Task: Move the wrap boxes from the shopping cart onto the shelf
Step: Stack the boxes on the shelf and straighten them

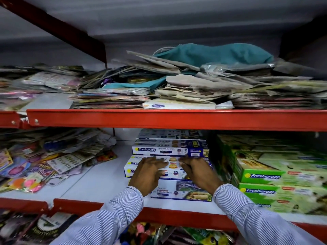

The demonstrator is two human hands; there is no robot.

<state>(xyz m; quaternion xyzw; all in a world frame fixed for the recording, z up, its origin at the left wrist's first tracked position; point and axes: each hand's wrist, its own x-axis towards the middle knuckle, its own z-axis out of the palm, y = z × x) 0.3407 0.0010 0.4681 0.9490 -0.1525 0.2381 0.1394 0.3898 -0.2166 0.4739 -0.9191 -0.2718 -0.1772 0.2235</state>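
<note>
Two hands work the blue wrap boxes stacked mid-shelf: left hand lies flat and spread on the pile, right hand presses beside it, gripping nothing. This looks like squaring up; next, probably another box from the unseen cart.

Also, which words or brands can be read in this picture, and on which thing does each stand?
"Freshwrapp": blue box above the hands.
"FREE": the same box's dark right end.
"Freshwrapp": upper green box.
"Freshwrapp": lower green box.
"Marvil", uncertain: white pack on the upper shelf.
Small print on boxes, and the packets at left: too blurred.
</note>
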